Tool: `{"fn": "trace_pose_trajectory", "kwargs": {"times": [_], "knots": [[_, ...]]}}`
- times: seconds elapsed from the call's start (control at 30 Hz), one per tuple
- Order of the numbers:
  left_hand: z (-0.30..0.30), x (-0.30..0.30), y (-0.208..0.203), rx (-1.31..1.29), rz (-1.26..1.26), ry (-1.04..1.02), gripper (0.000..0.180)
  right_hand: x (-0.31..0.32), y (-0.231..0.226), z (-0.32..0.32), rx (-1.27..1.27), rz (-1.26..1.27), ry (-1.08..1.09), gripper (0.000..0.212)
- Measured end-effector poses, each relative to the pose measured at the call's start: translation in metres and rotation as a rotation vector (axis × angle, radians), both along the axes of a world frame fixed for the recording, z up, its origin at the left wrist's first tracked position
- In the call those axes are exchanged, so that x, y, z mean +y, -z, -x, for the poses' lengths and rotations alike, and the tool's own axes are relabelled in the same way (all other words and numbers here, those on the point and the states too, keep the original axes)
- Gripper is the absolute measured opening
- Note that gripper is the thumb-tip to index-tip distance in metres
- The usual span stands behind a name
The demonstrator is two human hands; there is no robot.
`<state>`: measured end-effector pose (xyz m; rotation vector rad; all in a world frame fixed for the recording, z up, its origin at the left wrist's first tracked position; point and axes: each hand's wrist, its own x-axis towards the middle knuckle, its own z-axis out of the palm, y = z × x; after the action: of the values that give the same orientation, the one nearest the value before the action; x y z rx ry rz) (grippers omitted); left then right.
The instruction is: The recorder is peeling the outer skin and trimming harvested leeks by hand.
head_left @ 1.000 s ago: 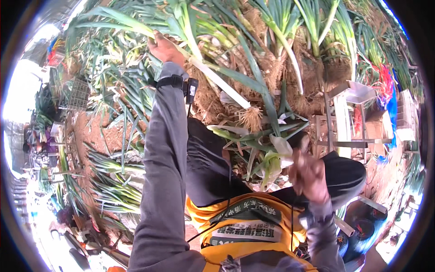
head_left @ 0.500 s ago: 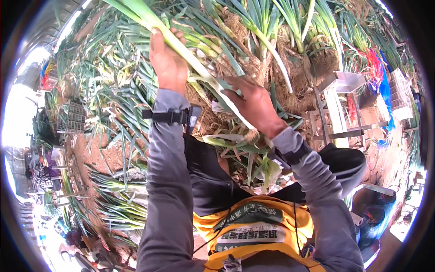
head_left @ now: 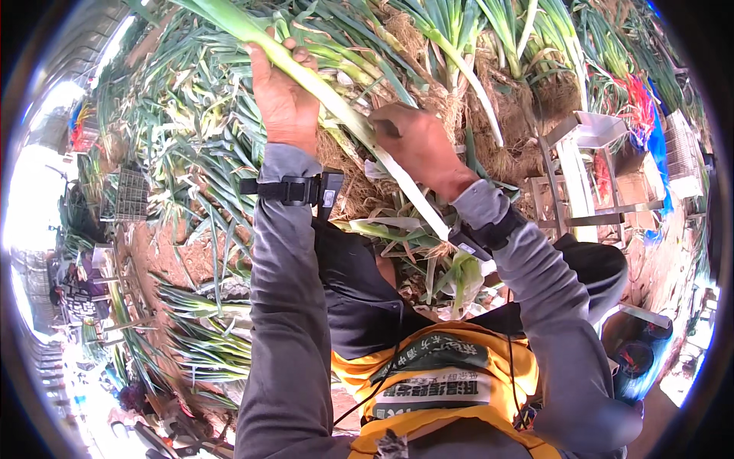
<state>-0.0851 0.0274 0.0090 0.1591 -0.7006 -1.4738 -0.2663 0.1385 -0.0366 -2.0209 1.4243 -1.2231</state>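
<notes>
A long leek [head_left: 340, 107] slants across in front of me, its green leaves at the upper left and its white root end low near my right wrist. My left hand [head_left: 284, 96] is wrapped round the upper stalk from below. Against the middle of the stalk, my right hand [head_left: 420, 145] is closed, its thumb and fingertips pressed at the leek's side. A dark patch shows at those fingertips; whether it is a tool or dirt I cannot tell. Stripped leaves [head_left: 405, 233] lie below the leek, between my legs.
Piled leeks with earthy roots [head_left: 489, 99] stand beyond my hands. Loose leaves [head_left: 191, 130] cover the ground on the left, with more leeks [head_left: 202, 336] nearer. At right are a metal frame with a tray [head_left: 592, 130], red and blue strings [head_left: 642, 115] and a wire crate [head_left: 683, 153].
My right hand has moved up along the stalk from near the root end to its middle, its fingers curling in. The left hand keeps its hold with little movement.
</notes>
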Motion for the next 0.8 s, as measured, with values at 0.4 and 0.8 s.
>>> {"fn": "trace_pose_trajectory", "kwargs": {"times": [0.4,0.8], "knots": [[-0.002,-0.005,0.006,0.042,-0.041,-0.043,0.043,0.01,0.009,0.001,-0.005,0.188,0.025,0.02],[-0.013,-0.014,0.004,-0.129,0.013,-0.207,0.028,-0.002,-0.004,0.053,-0.411,-0.266,-0.275,0.029]]}}
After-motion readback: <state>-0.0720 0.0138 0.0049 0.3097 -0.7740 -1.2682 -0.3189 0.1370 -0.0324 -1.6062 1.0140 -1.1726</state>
